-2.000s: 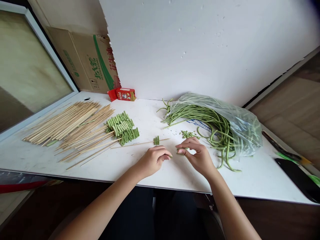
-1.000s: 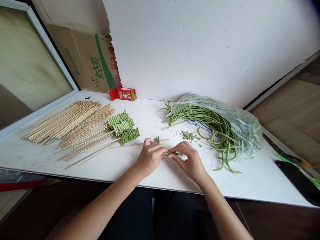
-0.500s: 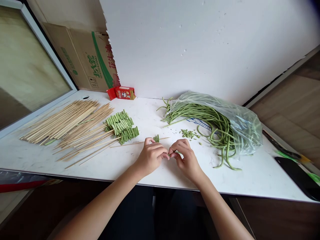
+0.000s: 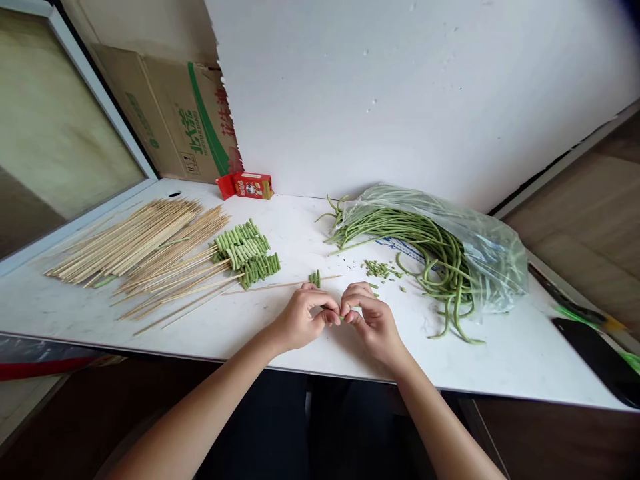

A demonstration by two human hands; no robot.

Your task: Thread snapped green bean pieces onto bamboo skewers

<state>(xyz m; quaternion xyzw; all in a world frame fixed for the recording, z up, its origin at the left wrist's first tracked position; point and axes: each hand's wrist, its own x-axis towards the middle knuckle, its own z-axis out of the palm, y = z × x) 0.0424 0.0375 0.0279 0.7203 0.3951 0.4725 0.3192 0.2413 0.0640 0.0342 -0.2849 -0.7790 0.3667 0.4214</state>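
My left hand (image 4: pixel 306 319) and my right hand (image 4: pixel 373 323) meet over the table's front part, fingertips pinched together. Between them a bit of green long bean (image 4: pixel 342 318) shows, mostly covered by the fingers. Just beyond my left hand lies a bamboo skewer (image 4: pixel 285 286) with a few short bean pieces (image 4: pixel 315 277) threaded on it. Bean scraps (image 4: pixel 381 269) are scattered past my right hand, with a small green piece (image 4: pixel 374 286) by its knuckles. To the left, several skewers carry rows of cut bean pieces (image 4: pixel 245 247).
Bare bamboo skewers (image 4: pixel 130 240) are heaped at the left. Long beans (image 4: pixel 420 233) spill from a clear plastic bag (image 4: pixel 500 260) at the right. A red box (image 4: pixel 254 185) and a cardboard carton (image 4: pixel 170 120) stand at the back. A black phone-like object (image 4: pixel 595 357) lies far right.
My fingers have shifted slightly around the bean, both hands still pinching close together. A small green piece now shows beside my right knuckles. The whole view has shifted slightly.
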